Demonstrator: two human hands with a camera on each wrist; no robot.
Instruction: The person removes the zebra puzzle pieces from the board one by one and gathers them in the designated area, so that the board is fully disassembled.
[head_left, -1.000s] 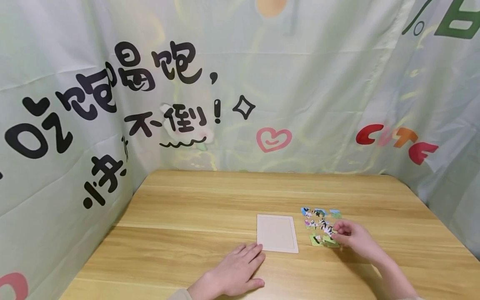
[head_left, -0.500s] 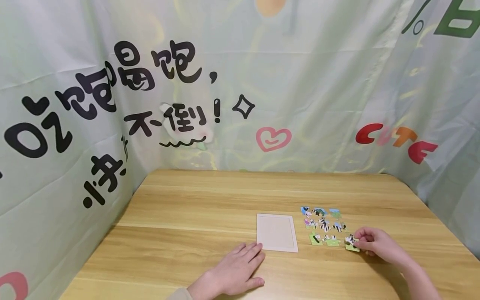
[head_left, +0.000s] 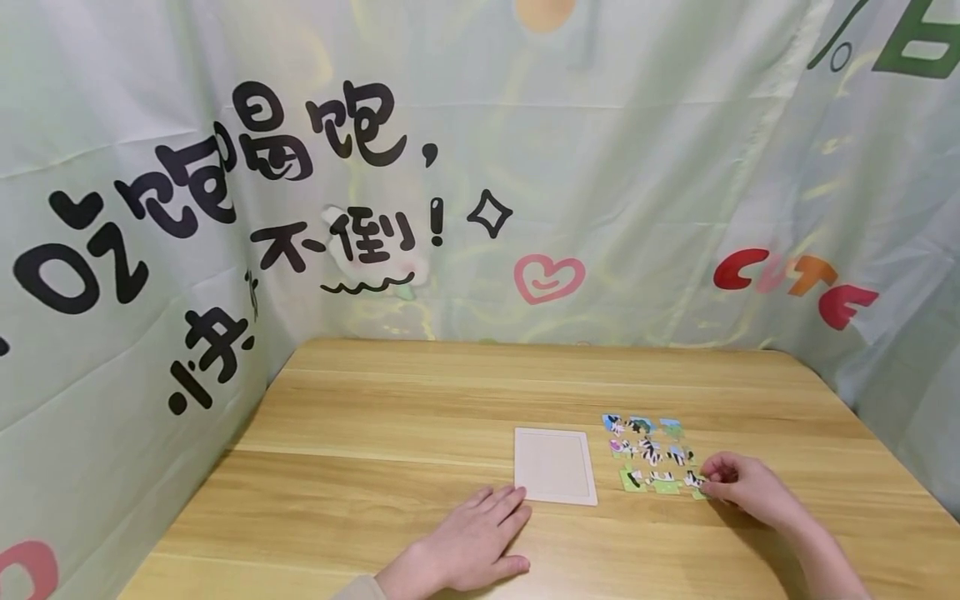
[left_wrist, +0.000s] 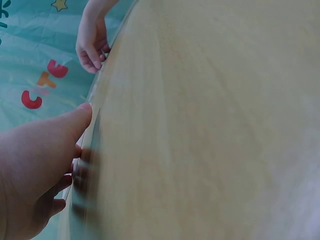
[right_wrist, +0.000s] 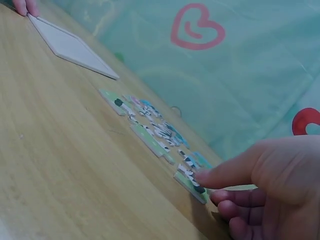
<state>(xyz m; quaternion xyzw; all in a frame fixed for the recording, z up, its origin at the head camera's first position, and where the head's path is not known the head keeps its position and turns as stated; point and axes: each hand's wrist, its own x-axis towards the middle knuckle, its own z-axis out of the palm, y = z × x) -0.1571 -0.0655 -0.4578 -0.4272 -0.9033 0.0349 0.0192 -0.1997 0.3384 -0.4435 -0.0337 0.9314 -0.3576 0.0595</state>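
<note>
My right hand (head_left: 746, 486) holds a green-edged jigsaw piece (right_wrist: 189, 184) between thumb and fingers, at the near right corner of a group of pieces. The other jigsaw pieces (head_left: 649, 451), with black-and-white animal shapes, blue and green, lie in loose rows with small gaps between them. My left hand (head_left: 472, 537) lies flat on the table, its fingertips touching the near left corner of a pale puzzle tray (head_left: 555, 467). The tray is bare inside. In the right wrist view the fingers under the thumb are curled and partly hide the piece's right end.
The wooden table (head_left: 390, 417) spreads around the tray and pieces. A printed fabric curtain (head_left: 637, 183) with dark lettering and a pink heart stands behind the table's far edge and along both sides.
My right hand has carried a piece from the middle of the group to the right, then slid it left towards the bottom row. The left hand and tray have stayed put.
</note>
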